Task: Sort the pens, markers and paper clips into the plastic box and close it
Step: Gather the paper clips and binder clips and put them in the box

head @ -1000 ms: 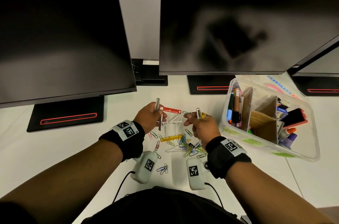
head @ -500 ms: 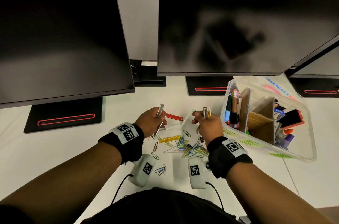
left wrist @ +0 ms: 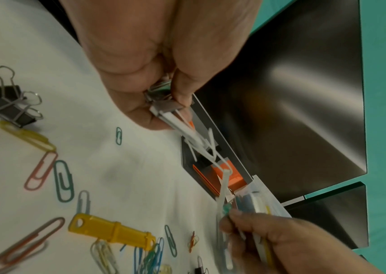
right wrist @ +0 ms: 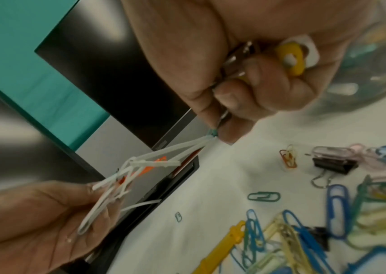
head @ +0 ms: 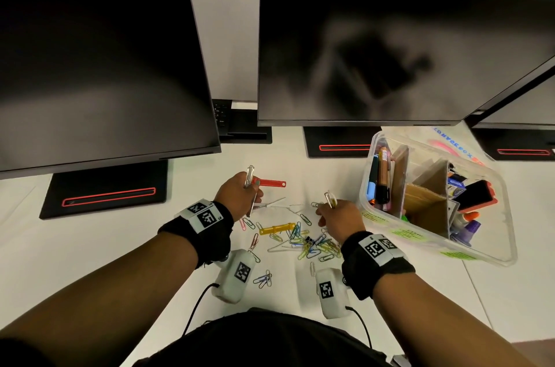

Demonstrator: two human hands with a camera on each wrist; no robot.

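1. My left hand (head: 237,195) is raised just above the tabletop (head: 90,246), fingers curled round a metal clip (head: 250,177) that sticks up past the knuckles. The same fingers pinch one end of a tangle of white plastic strips (left wrist: 201,142).
2. My right hand (head: 339,219) is also curled closed. It grips a second metal clip (head: 329,199) and a yellow piece (right wrist: 290,57) in the palm, and its fingertips pinch the other end of the white tangle at a small teal knot (right wrist: 212,132).
3. The tangle is stretched between the two hands, off the tabletop. In the wrist views it reads as several thin strips crossed over each other; I cannot tell how they are joined.
4. A loose pile of coloured paper clips (head: 312,243) lies on the tabletop between and just below my hands. A yellow plastic fastener (head: 276,229) lies at its left side; a red plastic fastener (head: 268,183) lies farther back, beside my left hand.
5. A black binder clip (left wrist: 7,103) lies on the tabletop near the pile.
6. The clear plastic box (head: 480,252) sits toward the right edge of the tabletop, open, near my right hand. Cardboard dividers (head: 426,186) split it into compartments.
7. The left compartment holds pens and markers (head: 380,177) upright. The right one holds mixed items, not clear enough to name.
8. Three dark monitors (head: 360,51) stand along the far edge.
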